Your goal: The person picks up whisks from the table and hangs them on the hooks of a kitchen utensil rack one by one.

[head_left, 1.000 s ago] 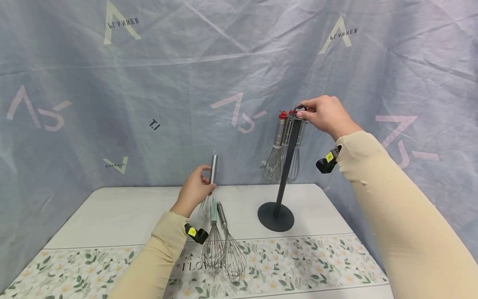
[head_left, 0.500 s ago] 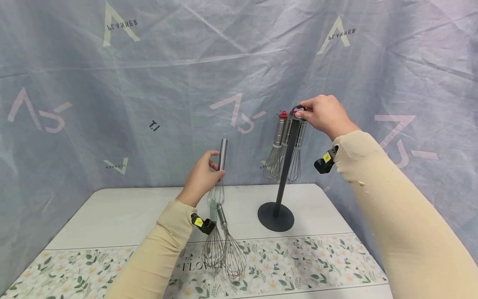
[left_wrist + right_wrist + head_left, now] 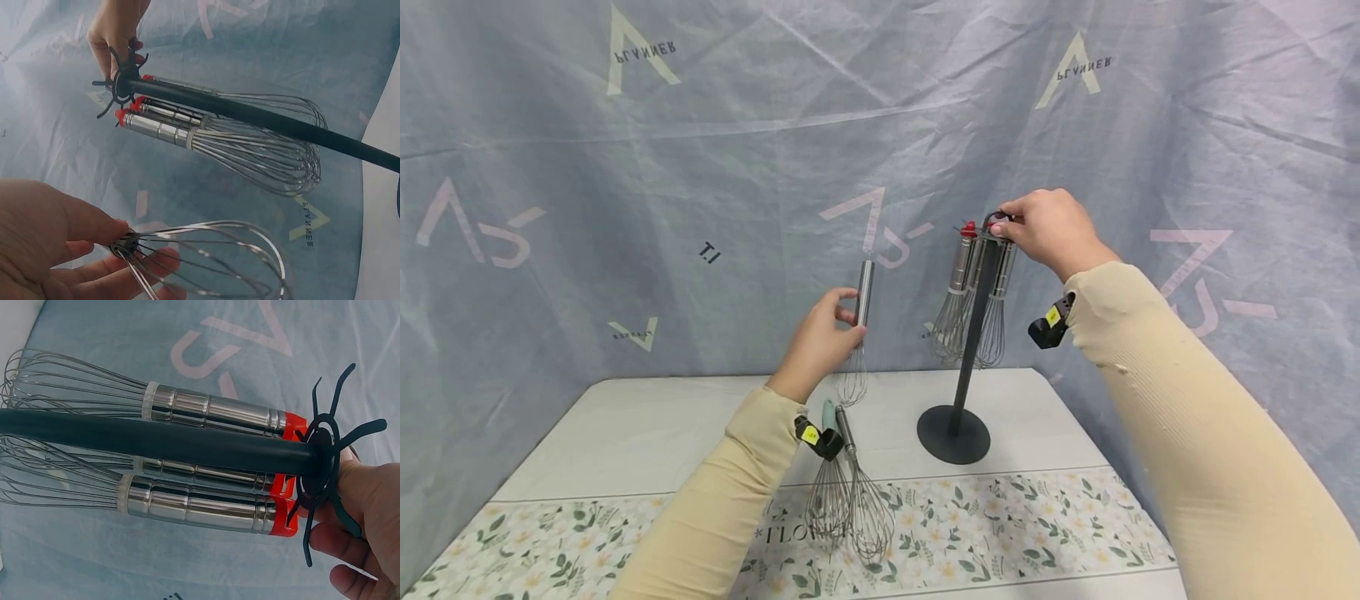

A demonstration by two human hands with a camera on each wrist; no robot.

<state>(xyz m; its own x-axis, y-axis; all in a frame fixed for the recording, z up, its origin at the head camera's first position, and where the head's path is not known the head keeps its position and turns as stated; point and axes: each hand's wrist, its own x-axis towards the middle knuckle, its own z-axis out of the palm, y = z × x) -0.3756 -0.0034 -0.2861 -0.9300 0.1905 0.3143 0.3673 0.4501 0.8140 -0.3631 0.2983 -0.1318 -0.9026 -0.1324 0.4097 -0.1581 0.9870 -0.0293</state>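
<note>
My left hand (image 3: 824,337) pinches a steel whisk (image 3: 865,292) by its handle, wires hanging down, raised above the table. In the left wrist view its wire loops (image 3: 219,250) spread out beyond the thumb and fingers. With my right hand (image 3: 1051,227) I hold the top of a dark utensil stand (image 3: 976,333), near the ring and curved hooks (image 3: 320,456). Three whisks with red-tipped steel handles (image 3: 206,503) hang from the stand. On the table lie a whisk with a pale green handle (image 3: 828,500), partly hidden by my left wrist, and a steel-handled whisk (image 3: 868,517).
The stand's round black base (image 3: 953,435) rests on the right part of the white table (image 3: 685,417). A floral strip (image 3: 1000,521) crosses the table's front. Behind it hangs a grey-blue printed cloth (image 3: 760,208).
My left hand has risen and moved right with the steel whisk, away from the two lying whisks. The right hand stays at the stand's top.
</note>
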